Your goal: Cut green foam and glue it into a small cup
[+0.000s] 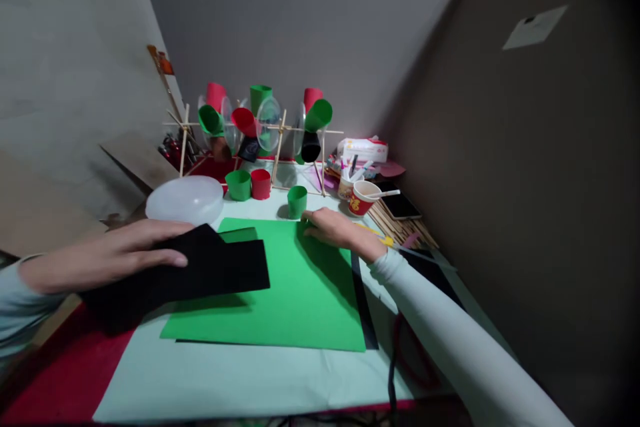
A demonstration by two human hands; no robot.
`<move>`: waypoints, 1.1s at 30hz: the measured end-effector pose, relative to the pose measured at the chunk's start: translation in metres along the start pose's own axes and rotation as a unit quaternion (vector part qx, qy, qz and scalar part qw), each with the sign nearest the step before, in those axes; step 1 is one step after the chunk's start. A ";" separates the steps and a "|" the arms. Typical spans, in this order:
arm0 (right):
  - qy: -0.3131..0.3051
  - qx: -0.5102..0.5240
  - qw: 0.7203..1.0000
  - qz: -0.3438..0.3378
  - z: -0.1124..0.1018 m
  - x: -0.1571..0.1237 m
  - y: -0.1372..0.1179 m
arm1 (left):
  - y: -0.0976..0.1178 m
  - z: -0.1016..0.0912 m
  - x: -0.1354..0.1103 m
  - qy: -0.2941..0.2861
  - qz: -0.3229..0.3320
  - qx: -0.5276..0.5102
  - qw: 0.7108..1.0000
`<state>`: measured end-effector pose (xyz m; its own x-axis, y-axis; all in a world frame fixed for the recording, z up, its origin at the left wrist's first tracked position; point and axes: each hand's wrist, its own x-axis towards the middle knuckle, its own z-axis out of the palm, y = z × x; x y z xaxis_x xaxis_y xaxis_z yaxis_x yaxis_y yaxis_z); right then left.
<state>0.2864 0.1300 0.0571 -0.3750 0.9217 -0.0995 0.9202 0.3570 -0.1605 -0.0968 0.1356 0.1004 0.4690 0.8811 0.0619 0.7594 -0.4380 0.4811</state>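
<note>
My left hand [135,250] grips black paper [220,267], its thumb on top; the piece has an irregular cut edge and hangs above the green sheet. A bit of green shows behind its upper edge. The large green paper sheet [300,300] lies flat, with black paper [364,303] underneath it. My right hand [330,227] is over the sheet's far edge with its fingers curled together. Just beyond those fingertips stands a small green paper cup [297,202]; whether they touch it or pinch anything is hidden.
Behind stands a stick frame [283,140] carrying red, green and black paper tubes with clear discs. A white bowl [185,197], a green cup [239,185] and a red cup [261,184] are left. Rightward are a red-and-white paper cup [364,199], wooden sticks [400,223] and a tablet [400,203].
</note>
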 end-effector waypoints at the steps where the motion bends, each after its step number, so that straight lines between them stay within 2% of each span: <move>1: 0.018 0.002 1.000 0.008 -0.001 -0.005 0.002 | 0.004 0.011 0.012 -0.064 -0.002 -0.009 0.998; 3: 0.054 0.004 0.998 0.024 -0.005 -0.017 0.005 | 0.019 0.033 0.034 -0.155 0.020 -0.012 0.988; 6: 0.090 0.008 0.994 0.053 -0.010 -0.042 0.010 | 0.048 0.062 0.060 -0.221 0.072 -0.029 0.972; 9: 0.091 0.014 0.992 0.084 -0.010 -0.070 0.015 | 0.069 0.085 0.078 -0.255 0.108 -0.051 0.960; 13: 0.071 0.017 0.990 0.118 -0.001 -0.095 0.012 | 0.076 0.106 0.092 -0.282 0.125 -0.077 0.948; 16: 0.052 0.010 0.991 0.123 0.009 -0.097 0.004 | 0.074 0.113 0.099 -0.276 0.122 -0.087 0.950; 22: 0.035 -0.010 0.994 0.104 0.018 -0.084 -0.010 | 0.063 0.117 0.102 -0.221 0.117 -0.094 0.964; 33: 0.087 0.081 0.990 0.079 0.021 -0.072 -0.026 | 0.060 0.131 0.092 -0.141 0.131 -0.162 0.968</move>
<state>0.2872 0.0510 0.0483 -0.1889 0.9814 0.0332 0.9307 0.1897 -0.3127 0.0511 0.1674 0.0205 0.7651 0.6440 -0.0006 0.4382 -0.5200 0.7332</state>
